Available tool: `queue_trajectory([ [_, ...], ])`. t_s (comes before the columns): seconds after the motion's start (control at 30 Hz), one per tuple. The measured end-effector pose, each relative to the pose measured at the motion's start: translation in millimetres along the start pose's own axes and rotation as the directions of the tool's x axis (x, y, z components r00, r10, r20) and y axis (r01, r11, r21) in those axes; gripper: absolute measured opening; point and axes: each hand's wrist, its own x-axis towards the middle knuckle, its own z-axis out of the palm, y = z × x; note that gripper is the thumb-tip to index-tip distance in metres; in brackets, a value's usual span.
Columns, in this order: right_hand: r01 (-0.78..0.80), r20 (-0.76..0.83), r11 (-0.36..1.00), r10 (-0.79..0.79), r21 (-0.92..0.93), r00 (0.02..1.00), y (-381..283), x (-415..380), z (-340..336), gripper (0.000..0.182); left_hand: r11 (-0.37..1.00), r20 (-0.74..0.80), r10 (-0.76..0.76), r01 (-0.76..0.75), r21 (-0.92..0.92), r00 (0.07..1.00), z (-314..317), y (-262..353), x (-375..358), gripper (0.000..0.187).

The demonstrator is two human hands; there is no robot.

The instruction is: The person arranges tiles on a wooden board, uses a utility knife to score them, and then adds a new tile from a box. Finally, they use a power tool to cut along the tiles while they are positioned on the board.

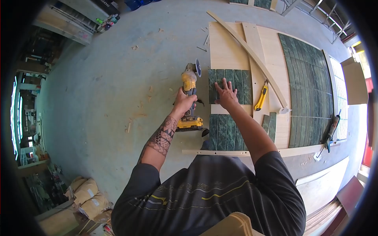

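Note:
My left hand [185, 103] is wrapped round the body of a yellow and black cordless angle grinder [189, 82]. The grinder's disc [198, 67] points away from me, close to the board's left edge. Fingers spread, my right hand [227, 93] lies flat on a dark green marble-look tile sheet [241, 80] cut into strips. Nearer to me lies a second green tile piece [223, 133]. A yellow utility knife [261, 97] rests on the plywood board [226, 43] right of my right hand. Beside my right forearm is a small green tile offcut [269, 124].
A long wooden strip [248, 55] lies diagonally across the board. Further right are a large green tile panel [309, 90] and a caulking gun [332, 131]. A wooden batten [228, 152] runs along the near edge. Wood scraps and screws [202, 48] lie on the concrete floor [110, 94].

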Motion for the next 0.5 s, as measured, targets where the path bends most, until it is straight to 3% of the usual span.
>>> queue_trajectory([
  [0.17, -0.009, 0.004, 1.000, 0.009, -0.011, 1.000, -2, -2, -1, 0.104, 0.988, -0.014, 0.030, -0.027, 0.155, 0.999, 12, -1, 31, 0.051],
  [0.23, -0.013, 0.021, 1.000, 0.013, -0.010, 1.000, -2, 0, -1, 0.107, 0.982, -0.046, 0.030, -0.021, 0.190, 0.998, 16, 0, 37, 0.062],
  [0.5, 0.004, 0.003, 1.000, -0.004, -0.004, 1.000, -3, -3, -2, 0.104, 0.985, -0.022, 0.019, -0.015, 0.174, 1.000, 26, 5, 46, 0.061],
])
